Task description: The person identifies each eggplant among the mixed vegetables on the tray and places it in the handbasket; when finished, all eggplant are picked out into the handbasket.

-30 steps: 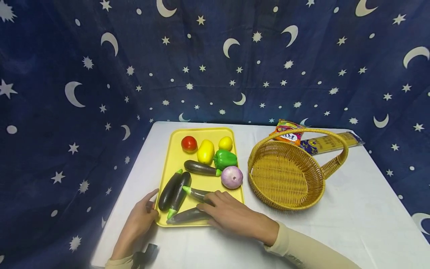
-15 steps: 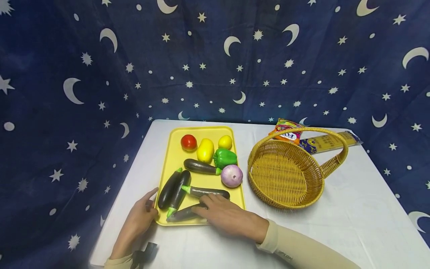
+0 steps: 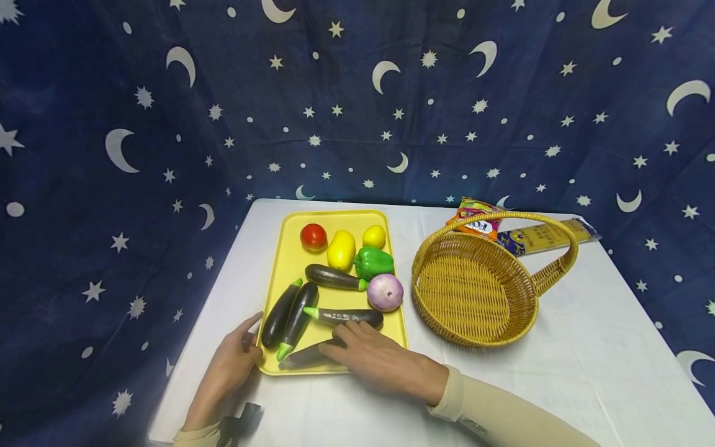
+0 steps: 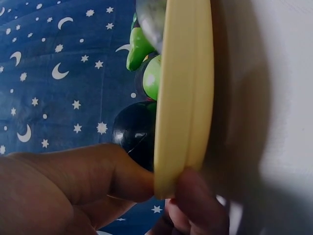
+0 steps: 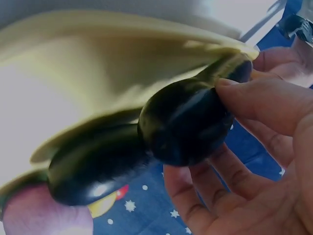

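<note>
In the head view my left hand (image 3: 229, 363) is at the front left corner of a yellow tray (image 3: 349, 300). The left wrist view shows its thumb and fingers pinching the tray's rim (image 4: 183, 98). My right hand (image 3: 385, 366) reaches over the tray's front edge and grips the nearest eggplant (image 3: 310, 355), which it partly hides. In the right wrist view the thumb lies on one side of this eggplant (image 5: 188, 122), the fingers on the other. Just beyond, another eggplant (image 3: 352, 317) lies crosswise. Two more eggplants (image 3: 281, 316) slant side by side at the left.
On the tray also lie an eggplant (image 3: 332, 277), a purple onion (image 3: 385, 292), a green pepper (image 3: 374, 263), a tomato (image 3: 314, 237), a yellow mango-shaped fruit (image 3: 341, 250) and a lemon (image 3: 374, 236). Right of it stands a wicker basket (image 3: 466, 298), with packets (image 3: 547, 237) behind.
My right hand has shifted slightly left and toward me, off the crosswise eggplant, and its fingers are now round the nearest one. The left hand keeps its place on the tray.
</note>
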`<state>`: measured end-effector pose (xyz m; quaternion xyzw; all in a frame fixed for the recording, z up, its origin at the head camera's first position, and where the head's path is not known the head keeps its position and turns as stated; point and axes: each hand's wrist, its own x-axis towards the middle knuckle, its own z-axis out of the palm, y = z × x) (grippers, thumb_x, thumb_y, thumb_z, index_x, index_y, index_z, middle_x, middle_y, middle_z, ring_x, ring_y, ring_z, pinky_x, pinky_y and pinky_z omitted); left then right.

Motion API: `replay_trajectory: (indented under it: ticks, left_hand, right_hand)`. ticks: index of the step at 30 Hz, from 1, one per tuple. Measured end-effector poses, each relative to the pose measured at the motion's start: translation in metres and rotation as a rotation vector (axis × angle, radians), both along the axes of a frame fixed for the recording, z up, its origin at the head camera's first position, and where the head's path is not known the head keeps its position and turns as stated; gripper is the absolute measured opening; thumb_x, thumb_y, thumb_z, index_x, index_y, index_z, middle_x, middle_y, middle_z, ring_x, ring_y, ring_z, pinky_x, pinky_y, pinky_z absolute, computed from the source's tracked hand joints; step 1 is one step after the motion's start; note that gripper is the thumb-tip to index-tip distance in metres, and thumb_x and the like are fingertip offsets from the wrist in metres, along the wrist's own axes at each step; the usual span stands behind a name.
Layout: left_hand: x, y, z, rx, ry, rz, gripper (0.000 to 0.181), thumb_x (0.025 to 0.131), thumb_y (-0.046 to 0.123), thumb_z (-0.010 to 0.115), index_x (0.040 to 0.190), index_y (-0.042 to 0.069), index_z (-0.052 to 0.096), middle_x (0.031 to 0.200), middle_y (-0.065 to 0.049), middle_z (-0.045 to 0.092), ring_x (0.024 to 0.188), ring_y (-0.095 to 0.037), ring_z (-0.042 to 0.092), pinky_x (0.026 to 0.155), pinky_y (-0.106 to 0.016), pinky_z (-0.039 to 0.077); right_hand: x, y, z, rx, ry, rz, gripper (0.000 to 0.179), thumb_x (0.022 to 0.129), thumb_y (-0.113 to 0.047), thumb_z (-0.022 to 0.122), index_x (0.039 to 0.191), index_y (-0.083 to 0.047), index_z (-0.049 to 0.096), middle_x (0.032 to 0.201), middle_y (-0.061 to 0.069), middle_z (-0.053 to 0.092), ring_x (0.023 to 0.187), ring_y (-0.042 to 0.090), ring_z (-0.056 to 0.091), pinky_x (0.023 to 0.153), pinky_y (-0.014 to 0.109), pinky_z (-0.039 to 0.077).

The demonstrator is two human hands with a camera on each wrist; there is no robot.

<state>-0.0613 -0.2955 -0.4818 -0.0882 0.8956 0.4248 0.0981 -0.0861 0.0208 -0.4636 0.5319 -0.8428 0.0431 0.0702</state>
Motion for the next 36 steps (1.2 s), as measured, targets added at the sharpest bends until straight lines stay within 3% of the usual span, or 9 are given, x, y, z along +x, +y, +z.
replay_trajectory:
  ticks: [9,17,22,28,36]
  left_hand:
    - [0.0,0.0,0.001,0.001,-0.004,0.009,0.084,0.08,-0.005,0.062,0.161,0.007,0.044,0.108,-0.017,0.07,0.079,-0.017,0.06,0.06,-0.027,0.05]
    - [-0.001,0.0,0.0,0.02,-0.02,0.02,0.085,0.08,-0.006,0.061,0.162,0.007,0.042,0.109,-0.019,0.069,0.077,-0.017,0.062,0.059,-0.029,0.053]
    - [-0.002,0.0,-0.002,-0.006,-0.036,0.015,0.085,0.081,-0.004,0.062,0.162,0.008,0.042,0.11,-0.018,0.07,0.08,-0.018,0.062,0.06,-0.029,0.053]
    - [-0.003,0.001,-0.001,-0.037,-0.04,0.016,0.085,0.08,-0.004,0.064,0.162,0.008,0.043,0.11,-0.017,0.071,0.081,-0.018,0.061,0.062,-0.028,0.051]
    - [-0.003,0.003,0.0,-0.041,-0.035,0.025,0.086,0.079,-0.004,0.064,0.162,0.009,0.044,0.11,-0.017,0.071,0.086,-0.018,0.063,0.063,-0.027,0.052]
  right_hand:
    - [0.005,0.011,0.02,-0.011,0.133,-0.003,0.04,0.101,-0.016,0.062,0.136,-0.033,0.063,0.127,-0.003,0.061,0.112,0.02,0.054,0.1,0.037,0.047]
    - [0.003,0.036,0.035,-0.015,0.264,-0.02,0.031,0.098,-0.017,0.063,0.125,-0.032,0.064,0.124,-0.006,0.058,0.109,0.018,0.055,0.098,0.04,0.047]
    - [0.009,0.066,0.045,-0.027,0.252,-0.028,0.034,0.097,-0.019,0.06,0.128,-0.032,0.064,0.127,-0.005,0.058,0.115,0.019,0.054,0.097,0.041,0.048]
    - [0.011,0.112,0.07,-0.072,0.192,-0.111,0.048,0.09,-0.009,0.07,0.134,-0.027,0.067,0.13,-0.001,0.062,0.116,0.024,0.055,0.096,0.044,0.049]
    - [0.006,0.162,0.101,-0.091,0.287,-0.22,0.046,0.087,-0.011,0.064,0.131,-0.021,0.071,0.125,0.009,0.063,0.112,0.033,0.057,0.092,0.051,0.046]
